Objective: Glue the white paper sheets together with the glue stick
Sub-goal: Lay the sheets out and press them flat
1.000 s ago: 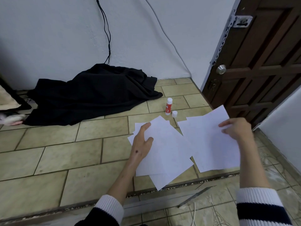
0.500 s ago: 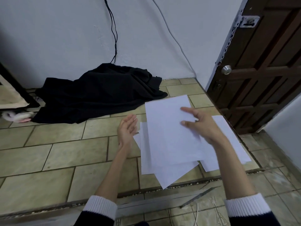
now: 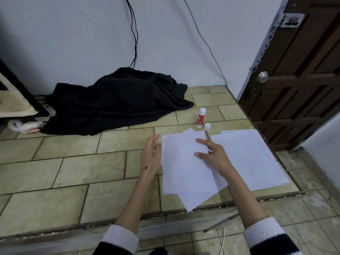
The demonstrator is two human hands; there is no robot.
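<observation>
A stack of white paper sheets (image 3: 185, 173) lies on the tiled floor in front of me, the top sheet roughly squared over skewed ones below. My right hand (image 3: 213, 157) rests on the top sheet with its fingers spread and pressing down. My left hand (image 3: 150, 157) hovers at the stack's left edge, fingers relaxed, holding nothing. A second pile of white sheets (image 3: 252, 159) lies to the right. Behind the stack stands a red and white glue stick (image 3: 201, 118), uncapped, with its white cap (image 3: 207, 126) on the floor beside it.
A black cloth (image 3: 117, 100) is heaped against the white wall at the back. A dark wooden door (image 3: 298, 74) stands at the right. A raised floor edge (image 3: 202, 208) runs just below the papers. Black and white cables hang down the wall.
My right hand carried a sheet from the right pile over to the left stack and laid it flat on top. My left hand lifted off the stack and now sits at its left edge.
</observation>
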